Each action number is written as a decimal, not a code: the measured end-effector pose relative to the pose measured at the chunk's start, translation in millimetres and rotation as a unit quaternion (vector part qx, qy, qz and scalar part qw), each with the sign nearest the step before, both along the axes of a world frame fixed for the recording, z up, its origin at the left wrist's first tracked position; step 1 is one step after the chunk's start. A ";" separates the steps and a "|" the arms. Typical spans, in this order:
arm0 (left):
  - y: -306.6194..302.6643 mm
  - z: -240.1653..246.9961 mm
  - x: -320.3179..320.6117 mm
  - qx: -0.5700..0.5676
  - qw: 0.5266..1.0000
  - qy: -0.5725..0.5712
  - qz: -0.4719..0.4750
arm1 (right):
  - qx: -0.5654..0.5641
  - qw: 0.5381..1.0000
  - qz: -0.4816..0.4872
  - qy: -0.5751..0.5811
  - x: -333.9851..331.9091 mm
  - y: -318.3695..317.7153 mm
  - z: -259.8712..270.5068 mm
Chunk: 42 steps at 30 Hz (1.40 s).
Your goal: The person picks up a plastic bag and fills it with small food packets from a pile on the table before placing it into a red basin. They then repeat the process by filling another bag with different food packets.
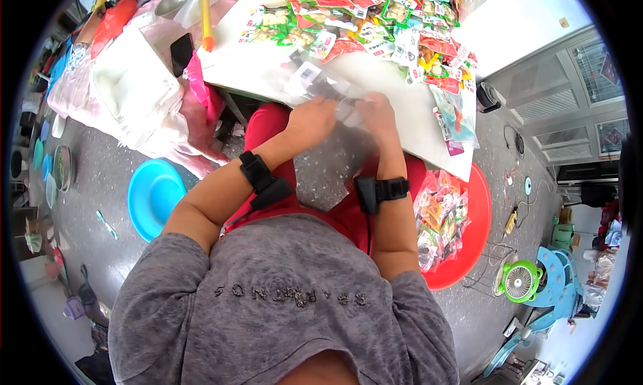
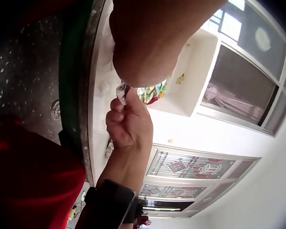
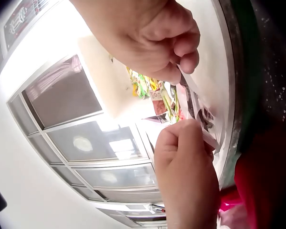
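Note:
A clear plastic packet [image 1: 313,77] with a barcode label is stretched between my two hands over the near edge of the table. My left hand [image 1: 311,122] pinches its left side, fingers curled, as the right wrist view also shows with the left hand [image 3: 187,160] below the packet [image 3: 196,106]. On the other side, my right hand [image 1: 378,117] grips the packet's edge between thumb and curled fingers. Through the left wrist view the right hand [image 2: 128,124] appears as a loose fist, a bit of shiny film at its thumb. What the packet contains cannot be made out.
Many colourful snack packets [image 1: 375,23] are heaped on the far part of the white table [image 1: 254,70]. A red basin [image 1: 477,217] of packets stands at the right, a blue basin [image 1: 155,194] at the left. White sacking [image 1: 134,84] lies to the left.

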<state>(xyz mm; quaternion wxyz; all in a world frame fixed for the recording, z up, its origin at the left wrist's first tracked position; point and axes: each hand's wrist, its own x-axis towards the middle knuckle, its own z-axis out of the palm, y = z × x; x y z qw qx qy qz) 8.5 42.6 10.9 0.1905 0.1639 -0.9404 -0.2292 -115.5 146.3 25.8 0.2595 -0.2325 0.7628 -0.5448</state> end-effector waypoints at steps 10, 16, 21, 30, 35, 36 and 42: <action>-5.6 1.8 -6.0 -0.015 0.997 0.075 -0.018 | -0.171 0.964 0.047 -0.196 18.5 -30.9 -7.0; -13.6 1.6 -4.7 0.003 1.000 0.018 -0.021 | -0.138 0.967 0.027 -0.211 10.6 -25.6 -22.4; -45.8 15.2 -27.6 -0.058 0.996 0.048 -0.041 | -0.108 0.977 -0.126 0.136 -24.4 -11.3 -73.3; -93.9 13.7 -118.9 -0.148 0.987 -0.069 -0.001 | -0.111 0.966 -0.145 0.184 -25.5 -4.7 -75.7; -111.0 3.4 -150.1 -0.096 0.987 -0.112 0.069 | -0.105 0.951 -0.128 0.261 -22.3 -4.4 -71.3; -113.3 2.7 -153.5 -0.089 0.986 -0.122 0.077 | -0.104 0.950 -0.126 0.265 -20.0 -4.4 -67.6; -112.8 -0.5 -170.3 -0.076 0.979 -0.133 0.134 | -0.124 0.944 -0.119 0.282 -17.7 -4.8 -63.2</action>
